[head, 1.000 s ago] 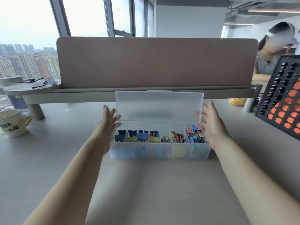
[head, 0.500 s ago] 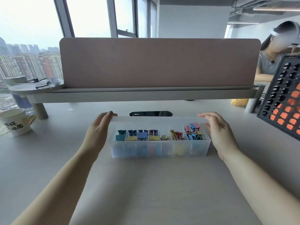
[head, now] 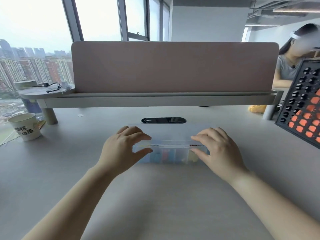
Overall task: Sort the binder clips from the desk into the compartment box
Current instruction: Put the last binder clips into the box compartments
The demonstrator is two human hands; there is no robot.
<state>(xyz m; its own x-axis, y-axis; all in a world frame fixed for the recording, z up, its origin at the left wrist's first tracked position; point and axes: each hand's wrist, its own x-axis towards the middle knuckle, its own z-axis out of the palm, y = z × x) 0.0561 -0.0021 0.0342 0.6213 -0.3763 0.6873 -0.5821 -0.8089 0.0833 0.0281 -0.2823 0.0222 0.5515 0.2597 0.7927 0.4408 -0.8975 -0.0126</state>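
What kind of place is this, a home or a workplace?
Most likely a shared office on a high floor. A pink divider panel stands along the back of the grey desk, large windows look out over city towers, and another person sits beyond the panel, to the right.

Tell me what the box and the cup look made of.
Box: frosted, see-through plastic, it seems; the coloured clips show only as blurs through its front wall. Cup: probably paper, matte off-white, with dark printed characters on its side.
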